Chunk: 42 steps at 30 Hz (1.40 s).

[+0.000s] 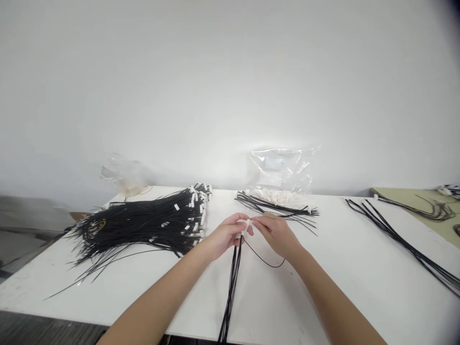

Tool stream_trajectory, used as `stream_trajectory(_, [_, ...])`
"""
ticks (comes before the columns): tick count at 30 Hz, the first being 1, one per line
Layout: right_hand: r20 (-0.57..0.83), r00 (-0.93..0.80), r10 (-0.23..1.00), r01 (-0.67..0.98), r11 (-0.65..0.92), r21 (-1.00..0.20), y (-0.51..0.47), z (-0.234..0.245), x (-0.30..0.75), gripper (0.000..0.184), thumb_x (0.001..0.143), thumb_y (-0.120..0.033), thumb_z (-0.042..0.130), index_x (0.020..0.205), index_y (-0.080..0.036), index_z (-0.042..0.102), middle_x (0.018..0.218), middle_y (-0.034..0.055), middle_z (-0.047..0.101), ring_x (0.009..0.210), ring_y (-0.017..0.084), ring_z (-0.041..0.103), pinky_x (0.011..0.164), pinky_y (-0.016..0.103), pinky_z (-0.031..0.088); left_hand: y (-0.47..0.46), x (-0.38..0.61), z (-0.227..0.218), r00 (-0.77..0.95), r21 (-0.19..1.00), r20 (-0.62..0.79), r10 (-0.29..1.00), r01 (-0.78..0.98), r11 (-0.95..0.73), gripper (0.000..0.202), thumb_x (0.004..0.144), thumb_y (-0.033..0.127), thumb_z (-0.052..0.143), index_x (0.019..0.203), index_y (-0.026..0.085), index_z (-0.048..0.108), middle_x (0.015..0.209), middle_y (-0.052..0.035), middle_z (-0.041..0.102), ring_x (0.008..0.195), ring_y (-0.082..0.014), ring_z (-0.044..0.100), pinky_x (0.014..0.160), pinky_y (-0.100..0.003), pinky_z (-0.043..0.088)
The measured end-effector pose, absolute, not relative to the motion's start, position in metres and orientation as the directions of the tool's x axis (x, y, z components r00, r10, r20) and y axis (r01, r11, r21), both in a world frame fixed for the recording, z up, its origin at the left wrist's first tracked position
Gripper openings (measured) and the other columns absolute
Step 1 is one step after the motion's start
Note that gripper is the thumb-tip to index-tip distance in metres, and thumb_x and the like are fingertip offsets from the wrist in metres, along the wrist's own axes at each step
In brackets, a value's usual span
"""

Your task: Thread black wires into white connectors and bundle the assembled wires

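Observation:
My left hand (224, 235) is closed around a small white connector (247, 225) at the end of several black cables (232, 282), which hang down over the table's front edge. My right hand (275, 233) pinches at the connector's right side, its fingertips touching or nearly touching it. One thin black wire (268, 263) loops from below the connector towards my right wrist. What sits between my right fingertips is too small to make out.
A thick pile of black cables with white ends (143, 220) lies on the left. Behind my hands are a smaller cable bundle (276, 208) and a clear bag of pale small parts (280, 194). More black cables (398, 237) lie right. Another clear bag (125, 175) stands back left on the white table (118, 292).

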State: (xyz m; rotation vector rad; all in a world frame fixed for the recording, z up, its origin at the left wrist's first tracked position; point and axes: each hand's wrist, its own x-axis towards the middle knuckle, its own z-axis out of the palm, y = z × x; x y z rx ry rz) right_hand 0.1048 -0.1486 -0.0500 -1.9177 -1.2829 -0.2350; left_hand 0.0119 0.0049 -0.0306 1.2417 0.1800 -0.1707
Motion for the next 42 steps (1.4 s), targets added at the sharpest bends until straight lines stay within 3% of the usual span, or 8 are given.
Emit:
stream_trajectory(11, [0.525, 0.449, 0.723, 0.865, -0.203, -0.459, -0.152, -0.050, 0.103, 0.019, 0.087, -0.020, 0.039, 0.081, -0.019, 0.057, 0.070, 0.0018, 0.048, 0.059, 0.010, 0.044, 0.054, 0.024, 0.036, 0.003, 0.011, -0.028, 0.974, 0.912, -0.227, -0.029, 0.223, 0.343, 0.030, 0.071, 0.036, 0.057, 0.096, 0.022, 0.048, 0.079, -0.0026, 0.055, 0.057, -0.0060, 0.042, 0.052, -0.019, 0.030])
stream_trajectory(18, [0.550, 0.404, 0.730, 0.910, -0.262, -0.321, -0.152, -0.056, 0.106, 0.021, 0.088, -0.020, 0.037, 0.086, -0.019, 0.058, 0.067, 0.0017, 0.046, 0.058, 0.010, 0.042, 0.054, 0.022, 0.033, 0.002, 0.011, -0.027, 0.975, 0.923, -0.220, -0.026, 0.216, 0.318, 0.023, 0.073, 0.033, 0.055, 0.090, 0.020, 0.049, 0.075, -0.0020, 0.054, 0.054, -0.0053, 0.040, 0.049, -0.019, 0.027])
stream_trajectory(22, [0.535, 0.407, 0.740, 0.912, -0.302, -0.276, -0.153, -0.056, 0.106, 0.023, 0.088, -0.021, 0.036, 0.077, -0.018, 0.056, 0.066, 0.0011, 0.045, 0.058, 0.009, 0.041, 0.054, 0.021, 0.031, 0.002, 0.012, -0.028, 0.977, 0.932, -0.210, -0.025, 0.208, 0.298, 0.020, 0.074, 0.033, 0.054, 0.086, 0.020, 0.048, 0.073, -0.0015, 0.054, 0.054, -0.0050, 0.039, 0.048, -0.018, 0.025])
stream_trajectory(27, [0.492, 0.427, 0.759, 0.899, -0.298, -0.320, -0.154, -0.053, 0.103, 0.024, 0.087, -0.021, 0.037, 0.071, -0.018, 0.055, 0.062, 0.0003, 0.044, 0.055, 0.009, 0.038, 0.052, 0.022, 0.027, 0.002, 0.012, -0.032, 0.981, 0.944, -0.192, -0.019, 0.190, 0.270, 0.023, 0.072, 0.035, 0.057, 0.086, 0.021, 0.046, 0.074, -0.0008, 0.055, 0.053, -0.0044, 0.037, 0.048, -0.019, 0.024])
stream_trajectory(35, [0.417, 0.462, 0.783, 0.834, -0.225, -0.504, -0.152, -0.047, 0.098, 0.025, 0.088, -0.019, 0.036, 0.070, -0.018, 0.053, 0.063, -0.0003, 0.047, 0.058, 0.010, 0.042, 0.054, 0.023, 0.029, 0.002, 0.013, -0.035, 0.985, 0.970, -0.172, -0.025, 0.173, 0.168, 0.025, 0.074, 0.038, 0.056, 0.088, 0.021, 0.045, 0.077, -0.0007, 0.055, 0.052, -0.0039, 0.038, 0.046, -0.018, 0.025])
stream_trajectory(42, [0.396, 0.456, 0.797, 0.826, -0.214, -0.521, -0.153, -0.047, 0.098, 0.024, 0.087, -0.018, 0.036, 0.070, -0.020, 0.052, 0.064, -0.0015, 0.047, 0.059, 0.009, 0.042, 0.056, 0.022, 0.029, 0.003, 0.015, -0.039, 0.986, 0.974, -0.168, -0.018, 0.168, 0.150, 0.025, 0.076, 0.038, 0.053, 0.090, 0.020, 0.044, 0.077, -0.0026, 0.058, 0.050, -0.0037, 0.037, 0.045, -0.017, 0.025])
